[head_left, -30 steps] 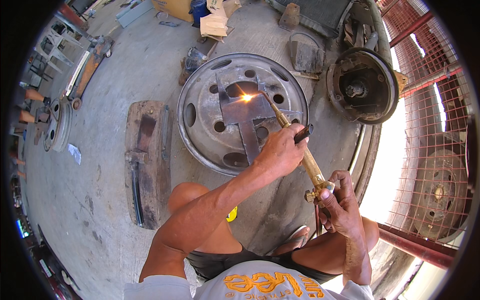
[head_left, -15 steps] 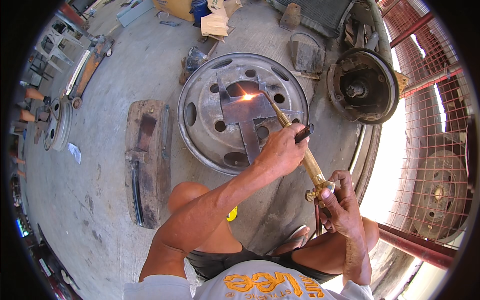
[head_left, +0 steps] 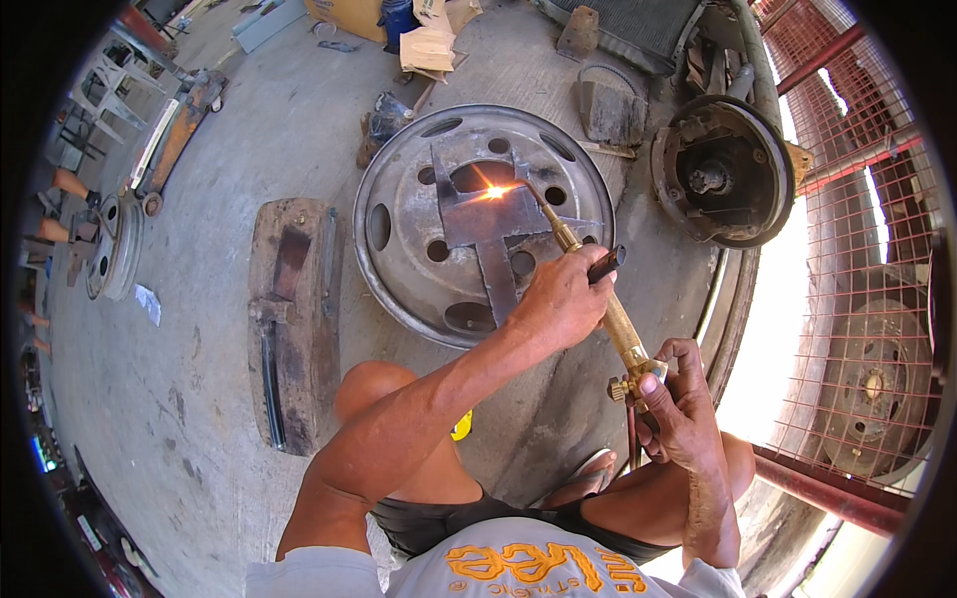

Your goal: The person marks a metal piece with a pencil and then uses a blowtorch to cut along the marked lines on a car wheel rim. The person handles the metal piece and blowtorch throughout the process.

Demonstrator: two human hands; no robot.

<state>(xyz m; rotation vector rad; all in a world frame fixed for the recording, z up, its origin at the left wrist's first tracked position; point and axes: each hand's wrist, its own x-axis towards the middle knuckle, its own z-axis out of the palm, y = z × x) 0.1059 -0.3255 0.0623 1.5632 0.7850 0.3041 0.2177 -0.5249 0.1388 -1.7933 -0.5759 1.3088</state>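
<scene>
A brass cutting torch [head_left: 624,334] slants up and to the left across my lap. My left hand [head_left: 566,299] is closed round its front tube, with a short black cylinder [head_left: 607,264] sticking out beside the thumb. Farther back, my right hand [head_left: 686,414] grips the torch by its valve knobs. The bent tip reaches a flat dark steel piece [head_left: 495,261], where a bright orange glow with sparks [head_left: 495,191] burns at the upper edge. This rough-cut plate lies on a grey steel wheel rim [head_left: 384,289] with round holes.
Left of the rim lies a worn wooden block [head_left: 289,379] with a hammer-like tool on it. A brake drum assembly [head_left: 723,174] stands at the right, before a red mesh fence [head_left: 847,199]. Cardboard [head_left: 429,50] and a radiator [head_left: 638,35] lie at the far side.
The glowing spot at the torch tip has crept slightly right along the plate's edge. Both hands keep their grip, almost still.
</scene>
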